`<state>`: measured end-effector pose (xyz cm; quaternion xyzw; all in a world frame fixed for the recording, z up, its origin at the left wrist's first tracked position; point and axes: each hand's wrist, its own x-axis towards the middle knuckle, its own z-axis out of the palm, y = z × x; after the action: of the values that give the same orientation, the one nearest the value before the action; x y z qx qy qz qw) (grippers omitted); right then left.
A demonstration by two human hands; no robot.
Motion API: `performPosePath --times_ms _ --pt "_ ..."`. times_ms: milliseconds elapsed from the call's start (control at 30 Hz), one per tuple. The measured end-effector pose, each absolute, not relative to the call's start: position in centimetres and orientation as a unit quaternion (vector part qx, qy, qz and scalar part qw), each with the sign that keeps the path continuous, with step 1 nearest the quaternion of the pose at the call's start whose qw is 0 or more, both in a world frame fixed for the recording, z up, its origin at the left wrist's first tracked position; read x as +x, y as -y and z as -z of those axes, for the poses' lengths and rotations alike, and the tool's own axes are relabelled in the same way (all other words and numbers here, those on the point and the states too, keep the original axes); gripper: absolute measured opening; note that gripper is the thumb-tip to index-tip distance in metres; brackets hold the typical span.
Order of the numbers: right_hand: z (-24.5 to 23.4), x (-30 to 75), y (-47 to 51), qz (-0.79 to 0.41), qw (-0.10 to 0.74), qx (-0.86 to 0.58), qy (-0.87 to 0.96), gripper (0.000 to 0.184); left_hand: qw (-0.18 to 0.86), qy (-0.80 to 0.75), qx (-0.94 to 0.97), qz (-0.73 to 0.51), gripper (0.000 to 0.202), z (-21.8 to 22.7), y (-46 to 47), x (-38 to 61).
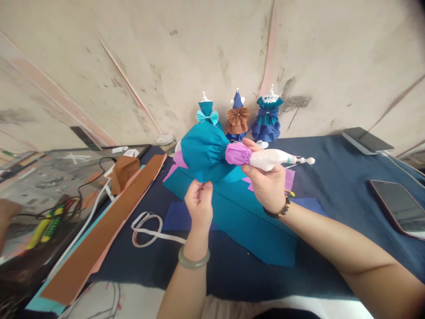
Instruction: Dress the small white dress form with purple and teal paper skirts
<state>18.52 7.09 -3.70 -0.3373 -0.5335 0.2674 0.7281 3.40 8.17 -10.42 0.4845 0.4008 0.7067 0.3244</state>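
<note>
A small white dress-form mannequin (268, 160) lies sideways in the air, its neck knob pointing right. My right hand (270, 186) is closed around its torso, next to a purple gathered band (238, 153). A teal gathered skirt (204, 148) spreads out to the left from the band. With closed fingers, my left hand (199, 199) pinches the skirt's lower edge. Below the hands lie teal fabric pieces (252, 221) with blue fabric (177, 216) and purple fabric partly under them. A white elastic strip (146, 228) curls beside my left wrist.
Three dressed miniature mannequins (237, 117) stand against the wall. Brown fabric strips (106, 235) lie at the left, near yellow-green cutters (46, 226) and cables. On the right are a phone (398, 206) and a dark flat device (368, 139). A jar (166, 142) stands behind.
</note>
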Motion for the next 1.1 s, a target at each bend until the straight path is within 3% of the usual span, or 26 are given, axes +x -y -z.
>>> performPosePath --times_ms 133,267,433,533,700,767,1100 --pt "3.2 18.6 -6.9 -0.235 0.734 -0.343 0.537 0.036 0.298 -0.371 0.465 -0.747 0.021 10.2 -8.1 3.6" --pt "3.1 18.4 -6.3 -0.235 0.715 -0.357 0.554 0.037 0.308 -0.379 0.518 -0.702 0.029 9.5 -7.6 4.1" --pt "3.3 18.5 -6.0 -0.219 0.724 -0.304 0.579 0.031 0.284 -0.437 0.509 -0.685 0.013 9.4 -7.6 4.1" --pt "3.3 18.7 -6.2 -0.196 0.729 -0.302 0.582 0.028 0.316 -0.414 0.535 -0.665 0.011 9.6 -7.7 3.9" --pt "3.2 18.8 -6.4 -0.186 0.732 -0.314 0.575 0.029 0.377 -0.32 0.549 -0.673 0.027 10.0 -7.7 3.8" --pt "3.2 18.8 -6.4 -0.183 0.733 -0.318 0.574 0.029 0.382 -0.332 0.532 -0.679 0.022 10.3 -7.8 3.7" --pt "2.2 21.3 -8.9 -0.288 0.791 -0.321 0.434 0.034 0.311 -0.394 0.545 -0.672 0.022 9.6 -7.8 3.5"
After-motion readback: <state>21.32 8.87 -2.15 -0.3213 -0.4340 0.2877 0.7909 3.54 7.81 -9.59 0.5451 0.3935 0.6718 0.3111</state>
